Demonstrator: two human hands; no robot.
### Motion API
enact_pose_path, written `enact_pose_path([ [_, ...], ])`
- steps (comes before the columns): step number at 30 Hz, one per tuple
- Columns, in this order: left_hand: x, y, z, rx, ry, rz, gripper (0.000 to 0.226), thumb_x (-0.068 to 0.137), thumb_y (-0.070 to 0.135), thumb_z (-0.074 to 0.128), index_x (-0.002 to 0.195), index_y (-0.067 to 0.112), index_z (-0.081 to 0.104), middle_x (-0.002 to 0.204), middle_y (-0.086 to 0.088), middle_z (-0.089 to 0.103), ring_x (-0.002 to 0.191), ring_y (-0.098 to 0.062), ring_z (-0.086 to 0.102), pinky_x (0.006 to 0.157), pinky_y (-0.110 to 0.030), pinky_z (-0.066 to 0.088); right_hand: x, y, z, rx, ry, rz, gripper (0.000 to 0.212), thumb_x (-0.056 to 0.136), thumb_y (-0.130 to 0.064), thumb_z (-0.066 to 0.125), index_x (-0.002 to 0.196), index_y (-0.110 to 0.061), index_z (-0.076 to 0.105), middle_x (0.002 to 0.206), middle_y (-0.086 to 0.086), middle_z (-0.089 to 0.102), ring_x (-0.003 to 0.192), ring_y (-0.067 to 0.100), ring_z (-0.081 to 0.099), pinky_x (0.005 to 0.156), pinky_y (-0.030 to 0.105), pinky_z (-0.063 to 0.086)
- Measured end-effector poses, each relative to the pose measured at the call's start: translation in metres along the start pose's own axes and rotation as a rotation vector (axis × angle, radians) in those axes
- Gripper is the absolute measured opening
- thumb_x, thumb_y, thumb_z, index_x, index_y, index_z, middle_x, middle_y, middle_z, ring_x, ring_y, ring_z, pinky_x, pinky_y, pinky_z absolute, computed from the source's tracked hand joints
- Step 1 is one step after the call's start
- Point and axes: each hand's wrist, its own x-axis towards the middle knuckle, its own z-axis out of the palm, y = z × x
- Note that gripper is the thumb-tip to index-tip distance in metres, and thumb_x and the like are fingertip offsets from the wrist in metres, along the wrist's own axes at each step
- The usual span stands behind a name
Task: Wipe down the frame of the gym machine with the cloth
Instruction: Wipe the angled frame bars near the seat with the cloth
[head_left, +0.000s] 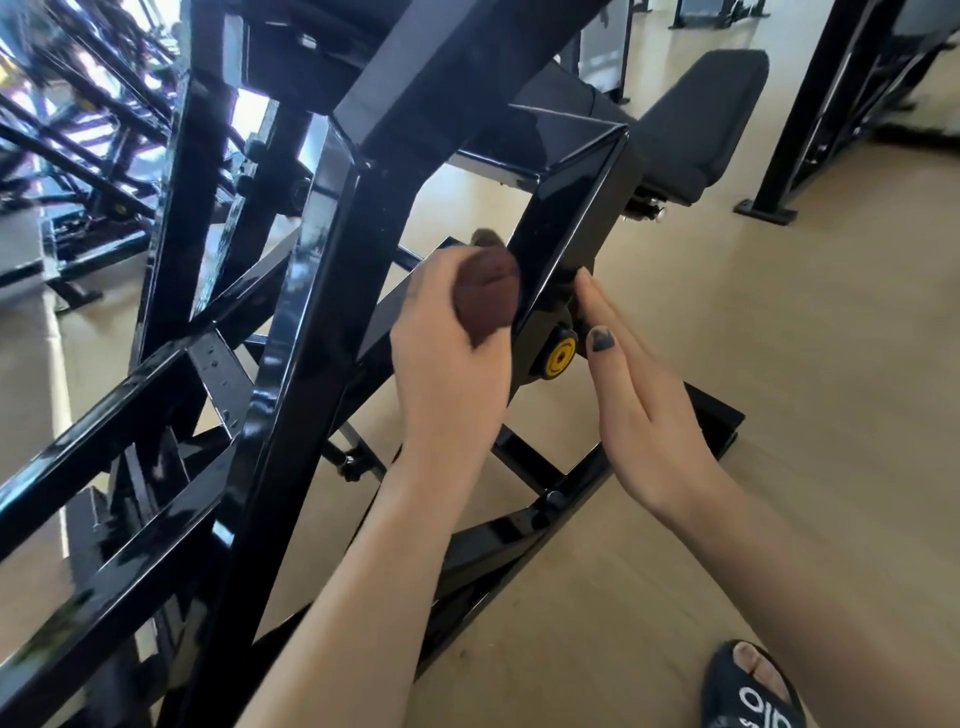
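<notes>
The gym machine's glossy black steel frame (322, 270) fills the left and middle of the view. One slanted bar (561, 228) runs down to a yellow pivot cap (562, 355). My left hand (447, 364) grips a bunched brown cloth (488, 296) and holds it against the left face of that slanted bar. My right hand (639, 395) is flat with straight fingers, its fingertips touching the right side of the same bar just above the yellow cap.
A padded black seat (701, 119) sits behind the bar. The machine's base rail (519, 535) lies on the pale wooden floor (805, 338). Another machine's black upright (810, 109) stands at the right. My sandalled foot (753, 686) is at the bottom right.
</notes>
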Motion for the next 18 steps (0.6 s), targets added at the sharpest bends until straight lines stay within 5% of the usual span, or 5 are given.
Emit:
enact_pose_path([
  [4, 0.04, 0.018, 0.017, 0.234, -0.145, 0.235, 0.023, 0.095, 0.018, 0.06, 0.116, 0.01, 0.064, 0.112, -0.002, 0.064, 0.1, -0.009, 0.057, 0.084, -0.007, 0.041, 0.005, -0.002, -0.004, 0.06, 0.027, 0.042, 0.053, 0.11, -0.05, 0.02, 0.162, -0.037, 0.025, 0.162, -0.029, 0.027, 0.145, -0.019, 0.019, 0.118, 0.006, 0.014],
  [7, 0.051, 0.026, 0.025, 0.3, -0.163, 0.261, 0.027, 0.094, 0.02, 0.062, 0.12, 0.011, 0.061, 0.123, -0.003, 0.06, 0.103, -0.009, 0.054, 0.086, -0.023, 0.051, 0.009, -0.004, -0.007, 0.107, 0.041, 0.072, 0.052, 0.11, -0.051, 0.018, 0.161, -0.04, 0.024, 0.163, -0.029, 0.028, 0.145, -0.019, 0.019, 0.115, 0.002, 0.014],
  [11, 0.006, 0.015, 0.014, 0.401, -0.269, 0.339, 0.053, 0.083, 0.025, 0.068, 0.133, 0.011, 0.058, 0.151, -0.008, 0.047, 0.134, -0.028, 0.049, 0.104, -0.049, 0.051, 0.013, -0.004, -0.007, 0.184, -0.008, 0.078, 0.051, 0.111, -0.049, 0.02, 0.16, -0.039, 0.032, 0.163, -0.026, 0.03, 0.145, -0.018, 0.02, 0.121, 0.011, 0.017],
  [15, -0.018, 0.001, 0.011, 0.48, -0.294, 0.472, 0.056, 0.082, 0.025, 0.071, 0.135, 0.008, 0.061, 0.154, -0.011, 0.046, 0.14, -0.029, 0.043, 0.106, -0.053, 0.049, 0.012, -0.004, -0.009, 0.343, -0.025, 0.116, 0.054, 0.107, -0.057, 0.021, 0.158, -0.043, 0.033, 0.161, -0.026, 0.034, 0.144, -0.015, 0.027, 0.114, 0.003, 0.021],
  [18, 0.008, 0.016, 0.019, 0.429, -0.29, 0.357, 0.06, 0.08, 0.027, 0.067, 0.137, 0.014, 0.056, 0.156, -0.007, 0.042, 0.136, -0.029, 0.047, 0.102, -0.054, 0.053, 0.014, -0.003, -0.012, 0.365, -0.033, 0.148, 0.053, 0.106, -0.06, 0.017, 0.156, -0.051, 0.033, 0.157, -0.028, 0.04, 0.146, -0.009, 0.032, 0.125, 0.021, 0.021],
])
